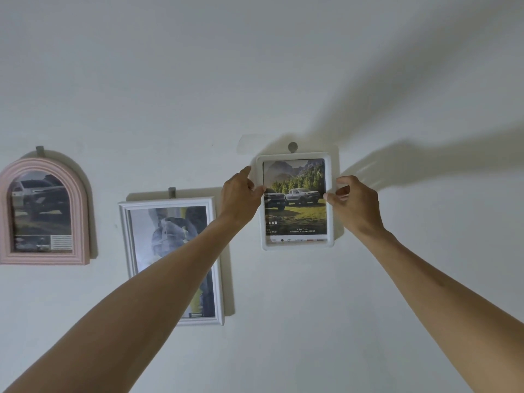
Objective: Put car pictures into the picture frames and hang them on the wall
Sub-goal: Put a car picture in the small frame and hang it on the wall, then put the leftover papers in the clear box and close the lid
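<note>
Two hands, left hand (241, 191) and right hand (354, 199), pinch the rounded white frame (330, 199) under its wall hook (293, 146); uneven release risks tilting or unhooking it.

Both arms reach up to a white wall (283, 66). The left hand (241, 192) and the right hand (354, 202) pinch the sides of a small white frame (330, 199) with two trucks in it, just under a gray hook (292, 146). A taller white frame (124, 222) and a pink arched frame (82, 211) hang to the left.
</note>
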Motion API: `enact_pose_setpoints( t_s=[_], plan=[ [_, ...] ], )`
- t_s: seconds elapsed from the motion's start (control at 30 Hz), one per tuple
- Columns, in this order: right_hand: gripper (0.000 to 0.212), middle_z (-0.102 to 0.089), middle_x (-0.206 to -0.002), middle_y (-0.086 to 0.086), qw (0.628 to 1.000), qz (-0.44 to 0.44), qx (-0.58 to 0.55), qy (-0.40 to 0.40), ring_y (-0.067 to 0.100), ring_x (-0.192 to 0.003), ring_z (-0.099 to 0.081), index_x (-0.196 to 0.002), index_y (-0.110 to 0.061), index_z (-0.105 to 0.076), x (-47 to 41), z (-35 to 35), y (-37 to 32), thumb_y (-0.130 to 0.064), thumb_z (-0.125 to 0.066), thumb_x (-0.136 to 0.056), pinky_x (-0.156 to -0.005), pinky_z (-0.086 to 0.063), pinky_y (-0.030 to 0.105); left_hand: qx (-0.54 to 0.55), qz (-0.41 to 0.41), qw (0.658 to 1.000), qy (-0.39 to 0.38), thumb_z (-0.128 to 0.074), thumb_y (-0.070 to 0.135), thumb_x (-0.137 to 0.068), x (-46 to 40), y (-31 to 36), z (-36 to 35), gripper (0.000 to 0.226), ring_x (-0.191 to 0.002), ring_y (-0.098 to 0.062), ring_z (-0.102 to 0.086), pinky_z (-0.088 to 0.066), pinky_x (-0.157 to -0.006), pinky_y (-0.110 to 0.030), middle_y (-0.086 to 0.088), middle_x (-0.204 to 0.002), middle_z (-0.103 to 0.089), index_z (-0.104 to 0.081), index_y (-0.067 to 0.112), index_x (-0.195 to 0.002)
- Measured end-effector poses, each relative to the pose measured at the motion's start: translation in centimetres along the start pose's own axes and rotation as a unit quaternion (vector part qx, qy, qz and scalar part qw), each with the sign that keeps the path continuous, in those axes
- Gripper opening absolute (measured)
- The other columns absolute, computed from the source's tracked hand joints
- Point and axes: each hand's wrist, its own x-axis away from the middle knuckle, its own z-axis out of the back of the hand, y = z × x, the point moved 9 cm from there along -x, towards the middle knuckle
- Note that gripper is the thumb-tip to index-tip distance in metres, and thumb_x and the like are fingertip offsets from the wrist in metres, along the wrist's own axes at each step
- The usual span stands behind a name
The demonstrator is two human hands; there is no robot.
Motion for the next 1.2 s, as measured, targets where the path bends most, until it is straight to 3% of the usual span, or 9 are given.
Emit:
enact_pose_setpoints(
  t_s=[0.17,0.4,0.47,0.53,0.6,0.77,0.9,1.03,1.2],
  plan=[
    [0.047,-0.069,-0.103,0.002,1.0,-0.014,0.006,0.002,0.02,-0.092,-0.067,-0.125,-0.012,-0.06,1.0,1.0,1.0,-0.037,-0.074,-0.087,-0.088,-0.053,0.033,0.01,0.017,1.0,0.015,-0.064,0.032,-0.091,1.5,-0.6,-0.5,0.059,-0.099,-0.021,-0.061,-0.048,-0.087,-0.031,-0.005,-0.107,-0.065,-0.044,0.011,-0.141],
    [0.047,-0.071,-0.104,-0.006,0.995,-0.071,0.058,-0.027,0.019,-0.103,-0.065,-0.121,-0.022,-0.06,6.3,0.5,5.5,-0.052,-0.067,-0.086,-0.089,-0.051,0.037,0.055,0.071,0.992,0.083,-0.06,0.03,-0.094,9.1,-3.3,-2.6,0.045,-0.082,-0.011,-0.056,-0.035,-0.062,-0.006,-0.003,-0.107,-0.061,-0.048,0.01,-0.133],
    [0.047,-0.07,-0.105,-0.007,0.991,-0.097,0.067,-0.056,0.018,-0.103,-0.064,-0.119,-0.023,-0.061,9.1,-0.4,7.4,-0.056,-0.065,-0.085,-0.09,-0.051,0.039,0.054,0.088,0.992,0.069,-0.059,0.03,-0.094,12.5,-4.5,-4.1,0.041,-0.081,-0.011,-0.057,-0.037,-0.064,-0.004,-0.001,-0.105,-0.06,-0.05,0.012,-0.13],
    [0.046,-0.069,-0.107,-0.008,0.984,-0.134,0.068,-0.093,0.017,-0.104,-0.064,-0.118,-0.025,-0.062,12.6,-1.7,9.5,-0.057,-0.063,-0.085,-0.092,-0.05,0.039,0.048,0.108,0.992,0.032,-0.059,0.03,-0.093,16.5,-6.1,-6.3,0.038,-0.08,-0.012,-0.058,-0.049,-0.073,-0.019,0.001,-0.102,-0.061,-0.053,0.014,-0.126],
    [0.045,-0.068,-0.109,-0.008,0.973,-0.171,0.077,-0.132,0.017,-0.105,-0.063,-0.118,-0.025,-0.062,16.6,-3.0,11.9,-0.056,-0.062,-0.085,-0.092,-0.048,0.039,0.023,0.143,0.989,-0.021,-0.057,0.033,-0.092,20.9,-8.1,-9.0,0.037,-0.081,-0.015,-0.061,-0.051,-0.079,-0.033,0.003,-0.103,-0.061,-0.053,0.016,-0.125],
    [0.049,-0.065,-0.119,-0.002,0.929,-0.25,0.124,-0.243,0.024,-0.11,-0.061,-0.125,-0.024,-0.058,27.8,-5.3,19.2,-0.054,-0.062,-0.086,-0.093,-0.046,0.039,-0.056,0.267,0.94,-0.205,-0.053,0.034,-0.094,33.3,-13.2,-15.2,0.045,-0.109,-0.026,-0.058,-0.043,-0.091,-0.038,-0.004,-0.126,-0.055,-0.046,0.015,-0.134],
    [0.057,-0.058,-0.129,0.01,0.848,-0.344,0.191,-0.353,0.031,-0.117,-0.057,-0.135,-0.019,-0.049,37.9,-5.1,26.7,-0.051,-0.059,-0.089,-0.094,-0.048,0.039,-0.126,0.321,0.865,-0.364,-0.053,0.033,-0.094,43.5,-16.5,-18.1,0.048,-0.119,-0.032,-0.05,-0.04,-0.094,-0.04,-0.012,-0.132,-0.047,-0.043,0.009,-0.134],
    [0.066,-0.047,-0.138,0.016,0.758,-0.416,0.244,-0.438,0.034,-0.123,-0.052,-0.143,-0.009,-0.037,46.8,-2.9,32.6,-0.052,-0.053,-0.095,-0.093,-0.05,0.042,-0.162,0.384,0.801,-0.429,-0.059,0.035,-0.091,51.4,-19.4,-18.9,0.047,-0.12,-0.033,-0.05,-0.043,-0.094,-0.039,-0.016,-0.129,-0.048,-0.046,0.006,-0.126],
    [0.075,-0.049,-0.138,0.016,0.729,-0.459,0.245,-0.444,0.034,-0.123,-0.053,-0.144,-0.003,-0.035,51.3,-1.1,35.7,-0.054,-0.055,-0.093,-0.088,-0.05,0.039,-0.174,0.409,0.761,-0.473,-0.061,0.038,-0.09,56.4,-20.3,-20.3,0.048,-0.112,-0.034,-0.054,-0.047,-0.087,-0.038,-0.018,-0.126,-0.05,-0.051,0.002,-0.12]
  ],
)
